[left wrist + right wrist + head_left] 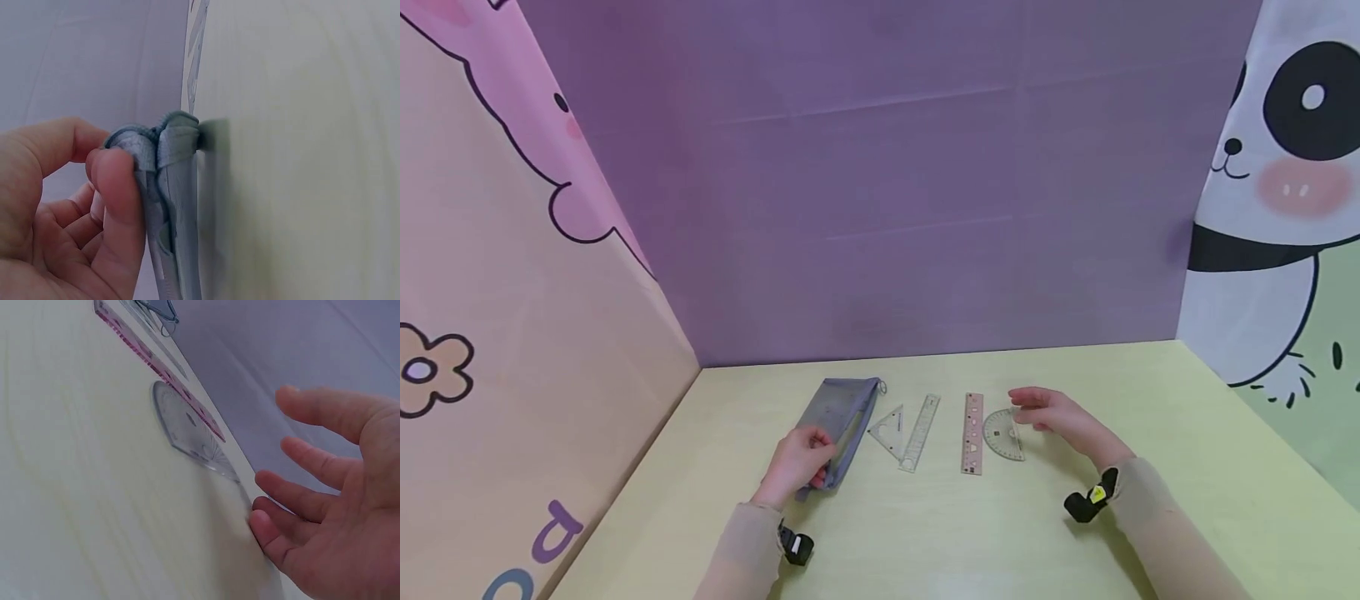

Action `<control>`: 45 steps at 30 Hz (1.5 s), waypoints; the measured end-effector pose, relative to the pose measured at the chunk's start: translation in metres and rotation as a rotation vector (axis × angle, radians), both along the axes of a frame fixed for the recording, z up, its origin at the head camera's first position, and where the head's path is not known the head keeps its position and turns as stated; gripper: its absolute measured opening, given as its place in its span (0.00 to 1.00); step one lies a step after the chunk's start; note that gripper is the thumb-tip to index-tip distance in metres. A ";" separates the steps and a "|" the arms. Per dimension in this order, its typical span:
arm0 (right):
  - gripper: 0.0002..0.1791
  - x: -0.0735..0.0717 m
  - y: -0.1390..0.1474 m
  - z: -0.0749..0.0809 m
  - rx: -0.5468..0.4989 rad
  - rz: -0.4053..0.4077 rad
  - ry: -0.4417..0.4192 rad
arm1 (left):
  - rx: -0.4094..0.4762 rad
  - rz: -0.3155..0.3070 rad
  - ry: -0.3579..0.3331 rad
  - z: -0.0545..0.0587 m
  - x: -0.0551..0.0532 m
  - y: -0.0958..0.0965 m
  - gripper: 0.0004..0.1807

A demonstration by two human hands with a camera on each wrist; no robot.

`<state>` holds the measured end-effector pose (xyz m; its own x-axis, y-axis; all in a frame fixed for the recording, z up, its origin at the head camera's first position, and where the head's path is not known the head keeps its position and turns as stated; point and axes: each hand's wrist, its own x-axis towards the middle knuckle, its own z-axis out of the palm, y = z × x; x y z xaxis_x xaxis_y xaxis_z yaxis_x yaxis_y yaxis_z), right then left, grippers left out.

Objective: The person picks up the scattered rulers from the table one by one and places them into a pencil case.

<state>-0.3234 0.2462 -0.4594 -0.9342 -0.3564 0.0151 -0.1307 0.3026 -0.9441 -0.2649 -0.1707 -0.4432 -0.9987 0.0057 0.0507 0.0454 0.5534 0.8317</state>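
Note:
A grey-blue zippered pouch [838, 408] lies on the table at left, its opening slightly parted along the right side. My left hand [802, 458] pinches the pouch's near edge between thumb and forefinger; the left wrist view shows that pouch edge [178, 147] close up. Over the clear protractor [1002, 435] hovers my right hand [1054, 414], fingers spread and loosely bent, holding nothing. In the right wrist view the protractor [190, 428] is apart from the fingertips. A pink ruler [972, 433] lies just left of the protractor.
Between pouch and pink ruler lie a clear set square [890, 432] and a clear ruler [920, 433], close together. A purple backdrop [925, 208] rises behind the pale table [925, 533]. Printed panels stand at both sides.

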 end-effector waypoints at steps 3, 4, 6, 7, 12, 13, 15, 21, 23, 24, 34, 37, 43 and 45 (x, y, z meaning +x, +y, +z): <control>0.37 -0.001 0.002 -0.002 0.026 0.033 0.011 | 0.003 0.002 -0.009 0.000 0.000 -0.001 0.04; 0.39 -0.001 0.002 -0.002 0.032 0.039 0.008 | 0.004 0.002 -0.011 0.000 0.000 -0.001 0.03; 0.42 -0.001 0.002 -0.002 0.047 0.052 0.003 | 0.002 0.003 -0.015 0.000 0.000 -0.001 0.04; 0.44 -0.001 0.002 -0.002 0.061 0.061 0.002 | -0.001 0.002 -0.017 0.001 0.000 -0.002 0.04; 0.52 0.000 -0.001 -0.005 0.144 0.092 0.039 | -0.011 -0.002 -0.012 0.001 0.001 -0.002 0.04; 0.53 0.001 -0.002 -0.006 0.165 0.096 0.052 | -0.011 -0.003 -0.011 0.001 0.001 -0.002 0.04; 0.56 0.002 -0.004 -0.008 0.213 0.095 0.080 | -0.005 -0.005 -0.013 0.000 0.001 -0.001 0.04; 0.60 0.006 -0.008 -0.009 0.285 0.087 0.101 | 0.009 0.001 -0.022 0.000 0.002 -0.001 0.04; 0.60 0.007 -0.008 -0.009 0.291 0.088 0.106 | 0.010 0.001 -0.020 0.000 0.002 -0.001 0.04; 0.60 0.007 -0.008 -0.008 0.296 0.089 0.111 | 0.013 0.001 -0.019 0.000 0.002 -0.001 0.04; 0.57 0.010 -0.012 -0.005 0.400 0.069 0.174 | 0.021 0.000 -0.012 0.001 0.003 -0.001 0.04; 0.56 0.009 -0.012 -0.005 0.409 0.068 0.196 | 0.014 -0.002 -0.010 0.000 0.003 -0.001 0.04; 0.53 0.010 -0.013 -0.005 0.465 0.081 0.261 | -0.003 -0.006 -0.015 -0.001 0.001 -0.003 0.05; 0.52 0.011 -0.014 -0.003 0.501 0.080 0.281 | -0.007 -0.011 -0.015 -0.001 0.002 -0.002 0.05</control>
<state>-0.3128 0.2318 -0.4629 -0.8886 -0.4533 0.0700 -0.3966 0.6825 -0.6139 -0.2625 -0.1730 -0.4443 -0.9992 0.0165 0.0353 0.0385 0.5588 0.8284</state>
